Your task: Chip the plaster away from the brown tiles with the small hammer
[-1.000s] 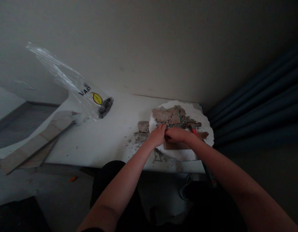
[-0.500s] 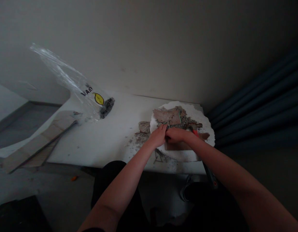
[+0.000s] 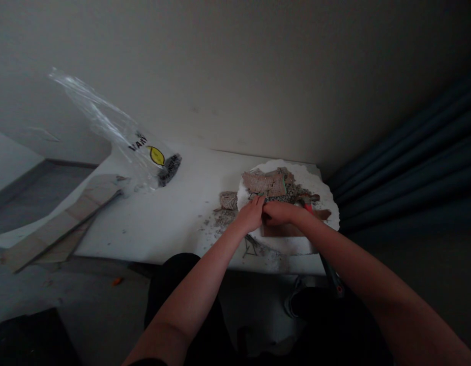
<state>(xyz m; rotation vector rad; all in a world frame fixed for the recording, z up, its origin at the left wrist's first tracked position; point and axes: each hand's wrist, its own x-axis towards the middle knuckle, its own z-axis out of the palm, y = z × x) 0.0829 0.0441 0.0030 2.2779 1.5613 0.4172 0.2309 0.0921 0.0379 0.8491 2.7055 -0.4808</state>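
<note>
My left hand [image 3: 252,214] and my right hand [image 3: 277,212] meet over a white slab with a ragged edge [image 3: 322,188]. Both have their fingers closed, pressed close together. Whatever lies between them is too small and dark to make out. Below my right hand a brown wooden block [image 3: 280,230] rests on the slab. Just beyond the fingers lie a flat brown mesh-textured piece [image 3: 266,184] and a heap of grey-brown crumbs [image 3: 296,192]. A tool with a red part [image 3: 307,208] lies to the right, partly behind my right wrist.
The slab sits at the right end of a white table [image 3: 155,218]. Left of it are a rough brown chunk [image 3: 228,200] and scattered crumbs. A clear plastic bag [image 3: 144,155] with dark contents and long boards [image 3: 63,226] are at left. A dark curtain [image 3: 418,152] hangs at right.
</note>
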